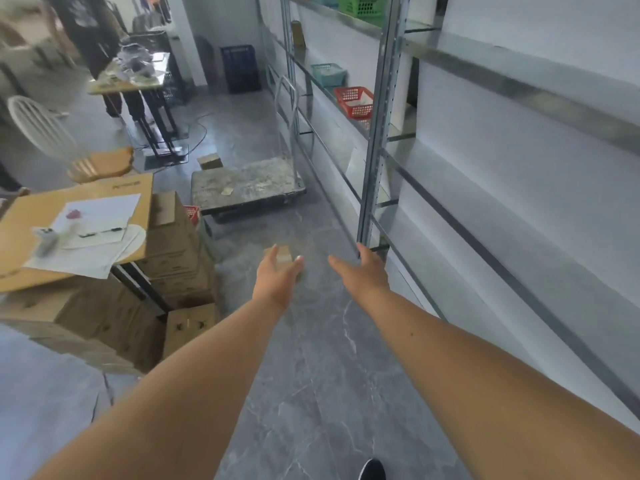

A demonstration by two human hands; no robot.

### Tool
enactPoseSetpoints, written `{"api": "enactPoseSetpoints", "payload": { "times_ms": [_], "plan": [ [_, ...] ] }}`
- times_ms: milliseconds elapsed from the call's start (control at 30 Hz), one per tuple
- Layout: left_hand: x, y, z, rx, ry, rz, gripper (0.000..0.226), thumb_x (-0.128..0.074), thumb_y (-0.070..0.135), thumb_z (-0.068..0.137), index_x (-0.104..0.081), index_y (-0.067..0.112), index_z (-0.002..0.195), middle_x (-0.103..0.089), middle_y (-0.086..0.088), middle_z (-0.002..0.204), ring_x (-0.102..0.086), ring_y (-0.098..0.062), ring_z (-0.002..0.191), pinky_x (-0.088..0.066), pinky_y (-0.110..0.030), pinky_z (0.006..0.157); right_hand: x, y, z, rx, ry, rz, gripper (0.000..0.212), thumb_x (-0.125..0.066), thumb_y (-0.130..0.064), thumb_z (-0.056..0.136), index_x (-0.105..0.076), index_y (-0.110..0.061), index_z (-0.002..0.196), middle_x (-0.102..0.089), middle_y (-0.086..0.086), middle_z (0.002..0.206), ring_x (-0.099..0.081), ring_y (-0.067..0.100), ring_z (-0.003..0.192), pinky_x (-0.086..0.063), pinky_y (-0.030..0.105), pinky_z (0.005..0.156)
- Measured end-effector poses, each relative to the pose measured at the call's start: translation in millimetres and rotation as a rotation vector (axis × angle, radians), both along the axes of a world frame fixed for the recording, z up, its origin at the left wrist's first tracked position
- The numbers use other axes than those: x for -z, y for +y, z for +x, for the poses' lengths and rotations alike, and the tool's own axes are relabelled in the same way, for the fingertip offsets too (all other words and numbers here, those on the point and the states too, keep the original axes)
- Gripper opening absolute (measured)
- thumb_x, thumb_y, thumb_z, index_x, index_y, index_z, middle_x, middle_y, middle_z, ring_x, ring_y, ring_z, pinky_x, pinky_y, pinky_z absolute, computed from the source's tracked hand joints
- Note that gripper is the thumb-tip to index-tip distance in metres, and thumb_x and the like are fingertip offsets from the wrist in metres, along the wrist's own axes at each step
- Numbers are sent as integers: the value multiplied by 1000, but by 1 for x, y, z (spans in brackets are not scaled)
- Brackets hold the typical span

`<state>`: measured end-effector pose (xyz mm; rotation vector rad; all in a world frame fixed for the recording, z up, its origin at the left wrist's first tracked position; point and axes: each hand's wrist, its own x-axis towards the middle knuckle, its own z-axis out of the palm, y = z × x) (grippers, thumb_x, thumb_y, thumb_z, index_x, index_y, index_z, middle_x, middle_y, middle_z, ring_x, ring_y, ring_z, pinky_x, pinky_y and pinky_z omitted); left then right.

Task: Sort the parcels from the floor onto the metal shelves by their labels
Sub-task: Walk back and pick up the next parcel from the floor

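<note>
Small parcel half behind left hand, label unreadable; blurred standing person at eleven o'clock, cropped.

Floor open between cartons and shelves.

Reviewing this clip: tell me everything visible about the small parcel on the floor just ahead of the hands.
The small parcel is a brown box that looks like cardboard, with a pale strip, perhaps tape or a label, across its top. It lies flat on the grey marbled floor in the aisle beside the metal shelves. The left hand, open with fingers spread, covers its near side; whether it touches cannot be told. The right hand, also open, is apart from it. Any label text is too blurred to read.
</note>
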<state>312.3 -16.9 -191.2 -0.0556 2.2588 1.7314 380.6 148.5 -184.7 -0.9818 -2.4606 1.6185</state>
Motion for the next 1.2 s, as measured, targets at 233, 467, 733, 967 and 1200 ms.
{"api": "enactPoseSetpoints", "payload": {
  "times_ms": [233,467,733,967,1200],
  "plan": [
    [-4,30,-43,-128,-44,8,84,-71,45,99,-28,26,169,-32,-5,174,-38,-29,156,-36,-45,121,-6,36,-69,-46,38,-156,90,-68,-64,95,-30,-34,171,-19,1,182,-28,30,165,-33,50,129],
    [2,52,-68,-208,-100,57,82,-65,51,101,-25,28,169,-30,-4,175,-35,-30,158,-33,-48,124,1,57,-116,-74,18,-252,86,-63,-63,100,-30,-30,171,-25,4,181,-30,33,164,-32,50,127],
    [19,46,-125,-248,-208,121,84,-63,57,100,-23,31,169,-34,-5,173,-40,-32,155,-34,-52,123,23,60,-173,-62,-22,-336,81,-60,-58,104,-31,-23,171,-28,6,180,-31,33,163,-32,52,127],
    [44,29,-205,-220,-310,121,82,-55,64,102,-20,33,170,-27,-4,177,-31,-33,160,-27,-56,126,39,46,-248,-40,-46,-344,80,-58,-61,104,-33,-23,170,-30,5,179,-33,33,162,-32,53,126],
    [48,3,-295,-208,-330,118,81,-52,64,103,-21,31,170,-30,-4,175,-34,-33,158,-28,-56,126,41,30,-332,1,-93,-328,80,-55,-62,105,-33,-23,171,-32,4,178,-34,33,161,-32,54,127]
  ]
}}
